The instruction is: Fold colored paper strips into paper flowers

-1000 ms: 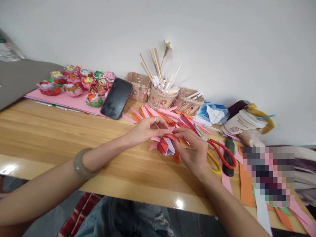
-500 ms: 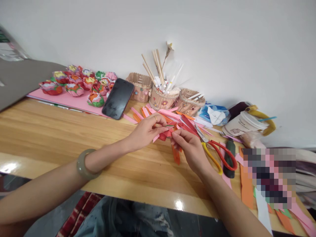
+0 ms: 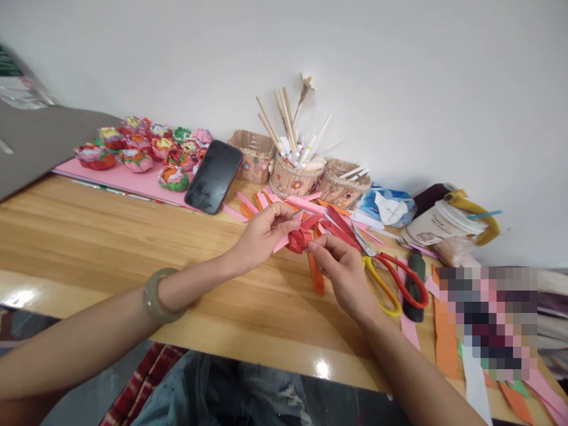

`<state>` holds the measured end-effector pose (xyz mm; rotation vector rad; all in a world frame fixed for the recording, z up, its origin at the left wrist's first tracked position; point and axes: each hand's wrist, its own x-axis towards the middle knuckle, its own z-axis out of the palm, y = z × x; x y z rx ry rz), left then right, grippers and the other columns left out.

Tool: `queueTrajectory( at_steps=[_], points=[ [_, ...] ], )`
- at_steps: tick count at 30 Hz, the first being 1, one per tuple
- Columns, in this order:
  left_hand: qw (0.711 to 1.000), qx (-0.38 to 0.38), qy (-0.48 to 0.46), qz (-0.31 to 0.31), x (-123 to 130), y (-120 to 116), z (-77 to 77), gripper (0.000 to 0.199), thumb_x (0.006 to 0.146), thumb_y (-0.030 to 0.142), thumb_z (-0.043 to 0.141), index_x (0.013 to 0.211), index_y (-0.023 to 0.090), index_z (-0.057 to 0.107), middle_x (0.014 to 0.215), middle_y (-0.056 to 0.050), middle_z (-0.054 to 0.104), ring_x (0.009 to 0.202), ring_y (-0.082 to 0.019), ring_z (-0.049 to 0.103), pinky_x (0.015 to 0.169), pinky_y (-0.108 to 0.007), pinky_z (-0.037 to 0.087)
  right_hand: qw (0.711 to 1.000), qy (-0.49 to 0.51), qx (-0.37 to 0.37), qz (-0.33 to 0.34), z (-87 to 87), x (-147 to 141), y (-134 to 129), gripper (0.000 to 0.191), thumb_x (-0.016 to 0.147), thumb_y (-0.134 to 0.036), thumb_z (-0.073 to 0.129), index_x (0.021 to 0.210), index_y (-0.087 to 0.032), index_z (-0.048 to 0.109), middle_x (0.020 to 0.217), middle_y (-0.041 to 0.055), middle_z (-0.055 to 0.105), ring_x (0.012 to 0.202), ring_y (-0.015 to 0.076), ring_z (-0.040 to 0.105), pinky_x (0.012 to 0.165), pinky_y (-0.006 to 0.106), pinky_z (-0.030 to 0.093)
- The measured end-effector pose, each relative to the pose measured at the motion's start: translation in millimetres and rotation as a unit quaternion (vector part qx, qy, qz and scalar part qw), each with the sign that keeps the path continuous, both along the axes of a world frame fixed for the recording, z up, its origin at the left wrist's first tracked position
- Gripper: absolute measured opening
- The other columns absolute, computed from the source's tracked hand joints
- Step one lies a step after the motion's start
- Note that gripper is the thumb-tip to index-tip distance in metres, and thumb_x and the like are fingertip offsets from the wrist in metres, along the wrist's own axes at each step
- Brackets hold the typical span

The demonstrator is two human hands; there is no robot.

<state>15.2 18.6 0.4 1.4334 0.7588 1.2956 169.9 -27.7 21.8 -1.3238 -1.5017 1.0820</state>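
A small folded piece of red and pink paper (image 3: 299, 240) is held above the table between both hands. My left hand (image 3: 262, 234), with a ring and a green bangle on the wrist, pinches its left side. The thumb and fingertips of my right hand (image 3: 339, 264) are closed on its right edge. Behind and below the hands lie pink, orange and red paper strips (image 3: 341, 226). Scissors (image 3: 396, 273) with red and yellow handles rest just right of my right hand, beside a dark green tube (image 3: 415, 285).
Folded paper flowers (image 3: 136, 160) stand on pink sheets at the back left, near a black phone (image 3: 213, 176). Decorated baskets (image 3: 296, 177), a tissue pack (image 3: 385, 206) and a tilted cup (image 3: 437, 223) line the wall. More strips (image 3: 445, 331) lie at the right.
The folded red paper has turned so more of its face shows between the hands. My left fingertips have shifted slightly on it. The whole view has moved a little.
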Motion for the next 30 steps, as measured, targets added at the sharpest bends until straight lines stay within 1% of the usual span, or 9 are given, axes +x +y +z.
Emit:
queueTrajectory(
  at_steps=[6,10,14,18,21,24,26,28,30],
  points=[
    [0.999,-0.019,-0.023,0.017,1,0,1.5,0.005,0.077,0.014,0.057,0.074,0.015,0.054,0.07,0.002,0.055,0.067,-0.01,0.053,0.065,-0.022,0.044,0.999,0.036,-0.019,0.008,-5.5,4,4,0.026,0.077,-0.038,0.06,0.063,-0.017,0.055,0.051,-0.0066,0.036,0.046,0.0069,0.027,0.044,0.023,0.019],
    [0.999,-0.02,-0.035,0.024,1,-1,2.6,0.007,0.078,0.016,0.057,0.072,0.016,0.054,0.069,0.001,0.056,0.068,-0.01,0.054,0.065,-0.022,0.045,0.998,0.054,-0.033,0.008,-8.2,5,4,0.027,0.077,-0.038,0.061,0.062,-0.017,0.054,0.051,-0.0067,0.036,0.046,0.007,0.026,0.045,0.024,0.018],
    [0.999,-0.016,-0.041,0.03,0,-3,1.5,0.006,0.079,0.019,0.058,0.074,0.016,0.054,0.072,0.001,0.056,0.069,-0.01,0.054,0.066,-0.022,0.044,0.999,0.037,-0.029,0.009,-5.0,2,2,0.029,0.077,-0.039,0.06,0.06,-0.018,0.05,0.05,-0.007,0.036,0.046,0.007,0.025,0.045,0.024,0.018],
    [0.998,-0.027,-0.056,0.019,0,-4,-0.6,0.009,0.079,0.021,0.059,0.075,0.016,0.054,0.072,0.002,0.057,0.069,-0.009,0.056,0.067,-0.021,0.045,1.0,0.001,-0.002,0.005,0.8,0,1,0.029,0.077,-0.037,0.057,0.058,-0.018,0.049,0.053,-0.0058,0.038,0.049,0.008,0.03,0.047,0.024,0.023],
    [0.994,-0.057,-0.09,-0.018,0,-1,-0.4,0.014,0.078,0.024,0.063,0.072,0.015,0.053,0.068,0.002,0.059,0.067,-0.009,0.058,0.065,-0.021,0.046,1.0,-0.002,0.01,0.007,0.5,3,3,0.025,0.075,-0.032,0.057,0.056,-0.018,0.05,0.053,-0.0051,0.041,0.05,0.0086,0.034,0.049,0.024,0.026],
    [0.977,-0.126,-0.166,-0.038,0,2,2.2,0.019,0.074,0.024,0.068,0.071,0.014,0.052,0.063,0.004,0.058,0.058,-0.007,0.056,0.056,-0.018,0.047,0.998,0.037,0.035,-0.024,-3.4,11,6,0.025,0.076,-0.028,0.057,0.054,-0.018,0.05,0.049,-0.0056,0.041,0.049,0.0089,0.036,0.05,0.024,0.029],
    [0.962,-0.176,-0.201,-0.05,-1,3,4.9,0.021,0.071,0.023,0.07,0.071,0.014,0.052,0.062,0.004,0.058,0.054,-0.006,0.056,0.052,-0.016,0.046,0.994,0.059,0.067,-0.059,-5.5,15,9,0.02,0.079,-0.03,0.056,0.063,-0.019,0.056,0.057,-0.0042,0.049,0.055,0.0101,0.044,0.055,0.024,0.035],
    [0.953,-0.209,-0.207,-0.08,-2,3,7.3,0.022,0.069,0.023,0.072,0.072,0.013,0.051,0.062,0.003,0.059,0.053,-0.007,0.057,0.048,-0.016,0.047,0.991,0.05,0.093,-0.076,-5.8,16,11,0.014,0.082,-0.033,0.055,0.081,-0.021,0.063,0.076,-0.0014,0.059,0.072,0.0132,0.054,0.067,0.026,0.041],
    [0.947,-0.226,-0.198,-0.115,-2,1,9.0,0.023,0.07,0.024,0.071,0.073,0.014,0.051,0.062,0.003,0.059,0.049,-0.008,0.056,0.041,-0.016,0.045,0.992,0.033,0.105,-0.066,-4.9,15,12,0.02,0.083,-0.037,0.055,0.097,-0.025,0.063,0.096,0.0006,0.062,0.09,0.0163,0.056,0.079,0.029,0.043]
  ],
)
